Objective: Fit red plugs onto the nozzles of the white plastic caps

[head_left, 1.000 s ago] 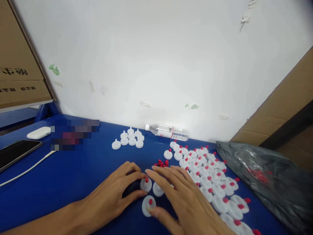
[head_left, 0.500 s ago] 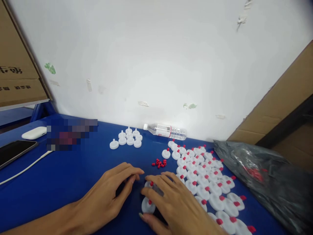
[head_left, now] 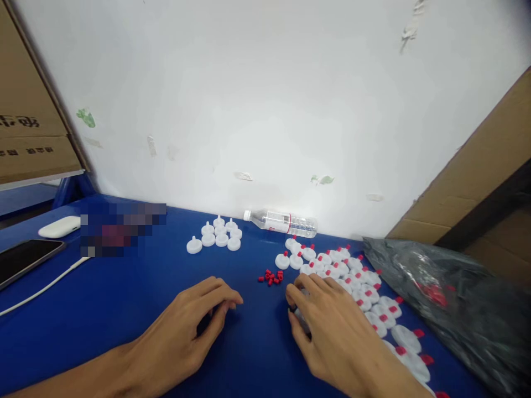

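Observation:
My right hand (head_left: 327, 320) rests at the left edge of a spread of white round plastic pieces with red caps (head_left: 369, 293). Its fingers curl down around white round pieces (head_left: 304, 319), mostly hidden beneath the palm. On the bare blue table to its left lies my left hand (head_left: 203, 315), with fingers bent together and the thumb near their tips; nothing shows in it. Between and beyond the hands is a little heap of loose red caps (head_left: 271, 277). Farther back, several white round pieces with bare nozzles (head_left: 221, 239) stand grouped.
A clear plastic bottle (head_left: 282, 222) lies along the white wall. On the right sits a dark plastic bag (head_left: 456, 309) with red bits inside. A phone (head_left: 29, 260), a white device (head_left: 60, 226) and a white cable (head_left: 45, 290) are at the left.
My right hand has moved right, and the two red-capped white pieces under it have gone from the middle of the table toward the spread. My left hand has barely moved.

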{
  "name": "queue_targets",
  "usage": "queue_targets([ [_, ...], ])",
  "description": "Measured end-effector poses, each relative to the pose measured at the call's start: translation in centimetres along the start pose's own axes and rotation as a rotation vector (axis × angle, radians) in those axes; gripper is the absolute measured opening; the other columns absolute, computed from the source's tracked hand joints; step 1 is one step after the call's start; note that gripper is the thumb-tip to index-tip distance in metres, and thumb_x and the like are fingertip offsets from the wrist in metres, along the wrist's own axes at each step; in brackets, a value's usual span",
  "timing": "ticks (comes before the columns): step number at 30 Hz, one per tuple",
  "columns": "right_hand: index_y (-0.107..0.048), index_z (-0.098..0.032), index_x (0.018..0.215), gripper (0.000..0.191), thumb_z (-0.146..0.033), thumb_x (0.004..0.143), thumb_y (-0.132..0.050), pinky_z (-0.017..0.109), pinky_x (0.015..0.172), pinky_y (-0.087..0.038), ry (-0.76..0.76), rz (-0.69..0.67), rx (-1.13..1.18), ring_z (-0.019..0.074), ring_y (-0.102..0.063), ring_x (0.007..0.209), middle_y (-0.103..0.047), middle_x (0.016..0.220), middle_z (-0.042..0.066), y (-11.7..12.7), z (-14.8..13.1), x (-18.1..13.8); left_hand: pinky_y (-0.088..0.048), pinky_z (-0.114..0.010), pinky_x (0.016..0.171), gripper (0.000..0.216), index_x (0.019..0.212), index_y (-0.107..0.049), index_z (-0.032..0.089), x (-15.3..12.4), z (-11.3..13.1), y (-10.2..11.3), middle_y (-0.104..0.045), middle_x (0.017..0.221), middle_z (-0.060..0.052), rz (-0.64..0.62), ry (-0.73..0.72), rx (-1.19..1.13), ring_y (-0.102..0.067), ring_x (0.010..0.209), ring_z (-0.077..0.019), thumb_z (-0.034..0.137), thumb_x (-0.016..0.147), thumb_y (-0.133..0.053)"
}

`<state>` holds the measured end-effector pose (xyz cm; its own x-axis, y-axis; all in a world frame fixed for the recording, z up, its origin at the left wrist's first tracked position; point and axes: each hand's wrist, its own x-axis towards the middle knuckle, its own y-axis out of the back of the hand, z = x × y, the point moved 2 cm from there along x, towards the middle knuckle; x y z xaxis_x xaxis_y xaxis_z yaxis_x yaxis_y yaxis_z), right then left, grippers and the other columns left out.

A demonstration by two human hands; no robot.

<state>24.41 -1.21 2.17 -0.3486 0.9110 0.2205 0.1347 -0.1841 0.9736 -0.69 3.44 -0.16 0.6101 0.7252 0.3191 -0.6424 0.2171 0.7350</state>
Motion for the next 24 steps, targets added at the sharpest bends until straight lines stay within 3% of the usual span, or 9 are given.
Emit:
queue_targets([
  [7,-0.061,-0.024,0.102,0.013,-0.016,0.098,-0.051,0.048,0.083,-0.050,0.036,0.088,-0.133,0.0273,-0.064,0.091,-0.063,0.100,0.006,-0.8,1.3,0.2,-0.054,-0.029,0.089,0.028,0.117,-0.061,0.034,-0.1,-0.1,-0.1,-0.068,0.109,0.004,-0.027,-0.004,0.015,-0.067,0.099,-0.0148,0.021,0.111,-0.037],
  [12,-0.062,-0.023,0.103,0.007,-0.017,0.100,-0.059,0.048,0.078,-0.052,0.058,0.121,-0.237,0.0288,-0.066,0.089,-0.066,0.099,0.007,-1.4,2.5,0.7,-0.054,-0.036,0.098,0.028,0.121,-0.060,0.031,0.4,-0.2,0.7,-0.063,0.118,-0.002,0.085,-0.066,0.195,-0.060,0.115,-0.0206,0.020,0.109,-0.037],
  [16,-0.065,-0.022,0.108,0.008,-0.024,0.102,-0.060,0.055,0.092,-0.049,0.061,0.158,-0.265,0.0324,-0.066,0.101,-0.068,0.109,0.010,-1.0,2.6,0.8,-0.048,-0.057,0.111,0.041,0.147,-0.048,0.030,1.4,-1.8,2.3,-0.043,0.151,-0.012,0.278,-0.002,0.503,-0.043,0.142,-0.0345,0.032,0.107,-0.042],
  [19,-0.065,-0.021,0.120,0.019,-0.026,0.105,-0.054,0.058,0.102,-0.044,0.088,0.225,-0.276,0.0335,-0.064,0.111,-0.070,0.118,0.011,-0.4,2.0,0.7,-0.039,-0.074,0.110,0.061,0.163,-0.030,0.019,1.9,-3.8,3.2,-0.030,0.162,-0.024,0.331,0.102,0.579,-0.029,0.151,-0.0488,0.037,0.106,-0.041],
  [21,-0.064,-0.020,0.129,0.028,-0.026,0.106,-0.051,0.058,0.108,-0.039,0.127,0.289,-0.282,0.0327,-0.063,0.118,-0.071,0.126,0.011,-0.3,1.5,0.5,-0.039,-0.077,0.108,0.066,0.164,-0.028,0.011,2.1,-4.9,3.2,-0.034,0.159,-0.030,0.322,0.143,0.601,-0.032,0.149,-0.0527,0.039,0.105,-0.040],
  [24,-0.061,-0.017,0.138,0.036,-0.026,0.107,-0.046,0.056,0.118,-0.030,0.185,0.312,-0.281,0.0301,-0.060,0.128,-0.071,0.134,0.009,-0.8,1.0,0.2,-0.045,-0.071,0.106,0.066,0.161,-0.034,0.009,2.0,-5.6,2.6,-0.047,0.150,-0.028,0.266,0.154,0.587,-0.048,0.138,-0.0493,0.040,0.103,-0.042],
])
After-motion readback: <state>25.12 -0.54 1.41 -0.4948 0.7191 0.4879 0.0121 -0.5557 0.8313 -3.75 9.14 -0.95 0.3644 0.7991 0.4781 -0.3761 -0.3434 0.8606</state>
